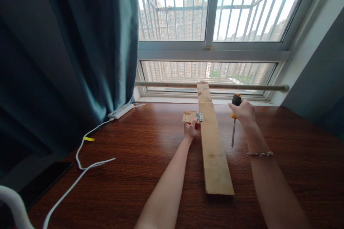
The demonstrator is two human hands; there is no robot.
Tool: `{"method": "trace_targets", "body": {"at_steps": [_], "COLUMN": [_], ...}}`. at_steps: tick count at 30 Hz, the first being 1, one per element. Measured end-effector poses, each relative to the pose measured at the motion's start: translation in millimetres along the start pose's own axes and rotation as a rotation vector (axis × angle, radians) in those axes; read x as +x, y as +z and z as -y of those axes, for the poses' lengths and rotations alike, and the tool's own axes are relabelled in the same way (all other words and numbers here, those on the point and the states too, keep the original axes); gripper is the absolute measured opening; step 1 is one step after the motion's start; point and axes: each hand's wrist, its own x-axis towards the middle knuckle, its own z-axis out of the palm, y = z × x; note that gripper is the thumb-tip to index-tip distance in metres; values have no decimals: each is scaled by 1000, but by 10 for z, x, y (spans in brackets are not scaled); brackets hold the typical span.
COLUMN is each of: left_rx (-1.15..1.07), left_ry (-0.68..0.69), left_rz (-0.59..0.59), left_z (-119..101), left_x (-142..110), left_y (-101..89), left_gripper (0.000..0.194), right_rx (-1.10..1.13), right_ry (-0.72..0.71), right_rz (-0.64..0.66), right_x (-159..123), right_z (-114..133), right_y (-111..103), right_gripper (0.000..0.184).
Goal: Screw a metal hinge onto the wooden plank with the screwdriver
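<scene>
A long, narrow wooden board [215, 150] lies on the table, its far end against the window rail. Against its left edge is a small wooden block [189, 116], with a metal hinge [199, 116] spanning the two pieces. My left hand [189, 130] is closed on the small block from the near side, thumb by the hinge; its other fingers are mostly hidden. To the right of the board, my right hand [245, 111] grips a screwdriver [233, 128] by its black and orange handle. The screwdriver's shaft points down, apart from the board and hinge.
A white power strip [122, 111] with a white cable [80, 150] lies on the left of the brown table [134, 193]. A dark flat device [45, 180] is at the lower left. Behind stand a blue curtain [102, 35] and a horizontal rail [247, 87] before the barred window.
</scene>
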Motion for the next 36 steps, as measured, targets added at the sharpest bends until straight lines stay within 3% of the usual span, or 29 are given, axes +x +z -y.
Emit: {"method": "trace_targets", "body": {"at_steps": [3,5,10,16,32,34,36], "left_rx": [24,32,-14,36,114,117,124], "left_ry": [0,2,-18,-19,-32,-27,-25], "left_rz": [-10,-5,-16,-43,-38,-34,-32], "left_z": [3,4,-12,-52,-2,-2,-10], "left_x": [-3,-2,-2,-34,-13,-16,-21], "left_y": [-4,-7,2,1,-29,-29,-27], "left_gripper": [24,23,19,23,26,27,27], "right_rx": [-144,-202,-269,-284,-304,-325,-315], "right_ry": [-39,-59,-58,-57,-36,-41,-82], "right_rz": [234,323,428,513,545,517,409], "right_x": [41,48,63,85,42,44,43], "right_z": [-94,-164,-382,-538,-618,-582,-498], "right_y": [238,407,753,933,1032,977,912], "right_gripper": [47,47,46,50,51,49,46]}}
